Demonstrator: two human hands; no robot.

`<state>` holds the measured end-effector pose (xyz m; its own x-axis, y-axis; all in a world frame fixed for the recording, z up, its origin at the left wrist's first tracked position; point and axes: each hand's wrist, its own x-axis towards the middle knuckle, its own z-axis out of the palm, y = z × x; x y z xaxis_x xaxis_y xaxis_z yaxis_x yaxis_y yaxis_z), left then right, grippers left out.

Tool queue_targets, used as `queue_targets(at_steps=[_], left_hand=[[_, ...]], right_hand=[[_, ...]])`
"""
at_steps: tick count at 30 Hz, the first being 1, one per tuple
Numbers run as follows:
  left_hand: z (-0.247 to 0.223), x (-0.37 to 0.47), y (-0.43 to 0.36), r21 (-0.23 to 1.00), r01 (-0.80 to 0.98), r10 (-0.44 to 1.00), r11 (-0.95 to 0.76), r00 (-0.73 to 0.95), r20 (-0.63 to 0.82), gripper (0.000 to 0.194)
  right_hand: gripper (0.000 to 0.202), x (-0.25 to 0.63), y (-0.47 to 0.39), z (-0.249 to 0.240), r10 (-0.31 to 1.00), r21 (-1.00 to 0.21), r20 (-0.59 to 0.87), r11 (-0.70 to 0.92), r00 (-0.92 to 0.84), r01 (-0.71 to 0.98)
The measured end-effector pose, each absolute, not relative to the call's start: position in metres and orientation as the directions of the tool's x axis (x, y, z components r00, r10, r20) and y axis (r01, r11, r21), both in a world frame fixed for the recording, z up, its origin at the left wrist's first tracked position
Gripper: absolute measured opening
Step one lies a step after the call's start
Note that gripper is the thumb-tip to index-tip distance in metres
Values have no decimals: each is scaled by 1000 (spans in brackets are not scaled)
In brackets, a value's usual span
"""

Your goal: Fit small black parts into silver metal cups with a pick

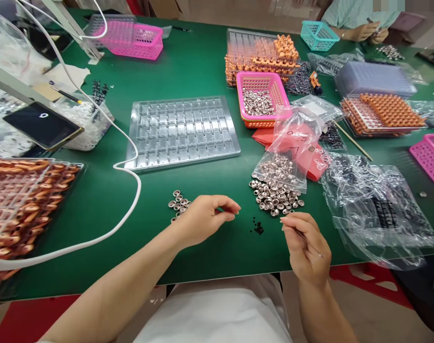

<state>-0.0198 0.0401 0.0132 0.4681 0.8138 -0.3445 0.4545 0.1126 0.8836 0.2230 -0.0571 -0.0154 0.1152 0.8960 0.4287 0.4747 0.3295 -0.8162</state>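
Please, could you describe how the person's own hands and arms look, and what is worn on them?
The left hand and right hand wear no gloves. No watch or bracelet shows on the wrists, and no sleeve covers the forearms. The shirt is white.

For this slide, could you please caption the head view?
Two bare hands above a green table, near small round silvery metal parts.
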Motion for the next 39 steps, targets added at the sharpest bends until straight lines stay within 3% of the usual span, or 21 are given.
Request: queue_targets(at_steps=[5, 9, 17, 20, 25, 28, 39], left_hand=[[-5, 6, 27, 911, 306, 774, 277, 491, -401, 14], [-13, 14, 23, 908, 258, 766, 329, 489, -417, 10], [-21, 15, 21, 925, 159, 785, 344, 491, -376, 13], [-21, 13, 21, 950, 185, 809, 252, 498, -311, 16], [-26, 10, 19, 916, 340, 842, -214, 539, -3, 23], [-31, 11, 17, 855, 370, 801, -363, 592, 84, 26], [-22, 8, 22, 868, 391, 812, -305, 584, 22, 28]], right_hand=[[32, 219, -58, -26, 912, -926, 355, 312, 207, 215], [38, 223, -59, -36, 875, -912, 397, 342, 276, 229], [35, 225, -68, -45, 950, -964, 251, 227, 186, 142], [27, 224, -67, -44, 962, -977, 206, 191, 179, 100], [16, 222, -65, -38, 964, -976, 179, 148, 196, 160], [16, 219, -65, -35, 960, -972, 190, 155, 206, 176], [15, 223, -72, -32, 939, -967, 220, 174, 265, 184]])
